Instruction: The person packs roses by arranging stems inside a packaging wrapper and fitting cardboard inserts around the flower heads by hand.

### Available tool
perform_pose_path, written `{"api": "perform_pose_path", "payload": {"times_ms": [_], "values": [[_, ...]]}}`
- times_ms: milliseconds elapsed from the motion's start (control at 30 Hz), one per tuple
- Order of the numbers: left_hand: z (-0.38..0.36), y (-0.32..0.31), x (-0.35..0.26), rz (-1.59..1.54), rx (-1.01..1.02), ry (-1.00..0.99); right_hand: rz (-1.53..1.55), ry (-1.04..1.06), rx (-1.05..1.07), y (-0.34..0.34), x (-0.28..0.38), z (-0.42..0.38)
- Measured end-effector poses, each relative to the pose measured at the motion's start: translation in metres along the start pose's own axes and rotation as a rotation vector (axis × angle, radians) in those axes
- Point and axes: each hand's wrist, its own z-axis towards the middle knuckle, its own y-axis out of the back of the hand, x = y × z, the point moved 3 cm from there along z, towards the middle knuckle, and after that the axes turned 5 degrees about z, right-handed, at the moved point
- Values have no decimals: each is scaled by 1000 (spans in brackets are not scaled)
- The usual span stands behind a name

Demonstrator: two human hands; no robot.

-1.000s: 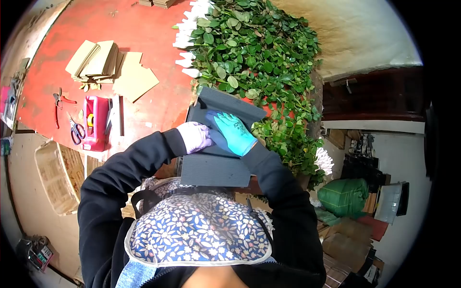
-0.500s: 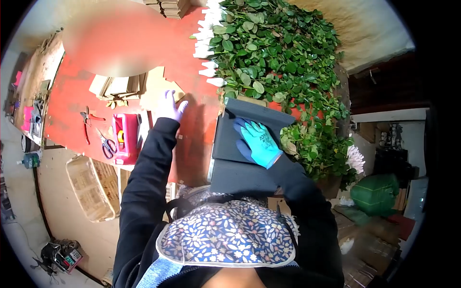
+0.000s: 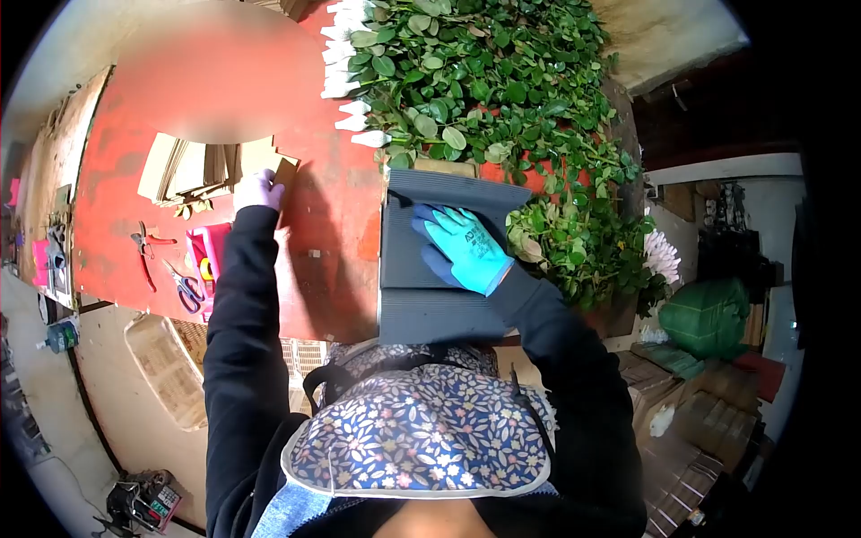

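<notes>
My left hand (image 3: 258, 191), in a pale purple glove, is at the near edge of a flat brown cardboard piece (image 3: 285, 169), fingers curled in on it. Just left of it lies a stack of folded cardboard (image 3: 193, 170). My right hand (image 3: 466, 251), in a turquoise and dark blue glove, lies flat with its fingers stretched out on a dark grey ridged sheet (image 3: 430, 309). That sheet has raised panels at its far side and sits at the table's near edge.
White-wrapped rose heads (image 3: 339, 67) with leafy stems (image 3: 502, 81) cover the far right of the red table (image 3: 345, 224). Red-handled pruners (image 3: 146, 255), scissors (image 3: 186, 289) and a pink tape dispenser (image 3: 206, 247) lie at left. A plastic basket (image 3: 161, 377) stands below.
My left hand has moved left onto the cardboard, and its spread fingers have curled in. My right hand stays flat on the dark sheet. The view has shifted slightly.
</notes>
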Motion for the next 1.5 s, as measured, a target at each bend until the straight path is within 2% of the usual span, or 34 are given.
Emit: {"api": "perform_pose_path", "payload": {"times_ms": [33,100,167,233,300,333,367,400,467,533,567,600,633,700,767,833,900,967,1033,1100,1133,1233,1500], "values": [[-8,13,-3,-130,-81,-105,2,-3,-2,1,-1,0],[-26,24,-3,-740,0,-133,28,30,-2,1,-3,0],[-73,72,-65,-1147,145,-184,38,22,6,0,-7,-1],[-107,75,-108,-1256,261,-167,37,34,26,-7,-16,-6],[-129,68,-161,-1320,487,-206,26,31,44,-22,-41,-13],[-134,48,-180,-1327,620,-189,293,11,132,-22,-38,1],[-137,21,-193,-1335,750,-172,380,-122,259,-1,-26,10],[-134,2,-204,-1351,767,-103,589,-197,221,4,-22,8],[-125,-25,-209,-1413,749,-29,418,-95,61,-11,-49,-9],[-114,-49,-201,-1198,710,29,618,-144,-99,-7,-59,-17],[-114,-51,-203,-1183,620,6,635,-129,-256,3,-47,-16],[-113,-54,-202,-1110,610,-20,284,-191,-276,13,-54,-29],[-114,-47,-202,-1026,602,-41,323,-243,-248,30,-39,-25],[-109,-49,-201,-976,575,-68,142,-210,-316,52,-9,-25],[-108,-52,-199,-901,580,-104,-57,-82,-136,67,37,-1],[-107,-55,-199,-1045,654,-6,-178,-53,59,55,55,7],[-109,-48,-197,-1027,654,-24,-237,-37,62,24,31,-3],[-111,-16,-199,-486,137,-452,-147,-119,101,12,21,-5],[-119,11,-188,-414,234,-419,-169,-121,72,9,16,-6],[-126,17,-164,-216,263,-195,-168,-141,83,6,16,-5],[-131,12,-157,-217,268,-192,-163,-145,78,5,16,-5],[-142,-8,-152,-529,253,-203,-150,-144,84,4,13,-4],[-135,-30,-157,-531,195,-181,-181,-150,129,-2,13,4]]}}
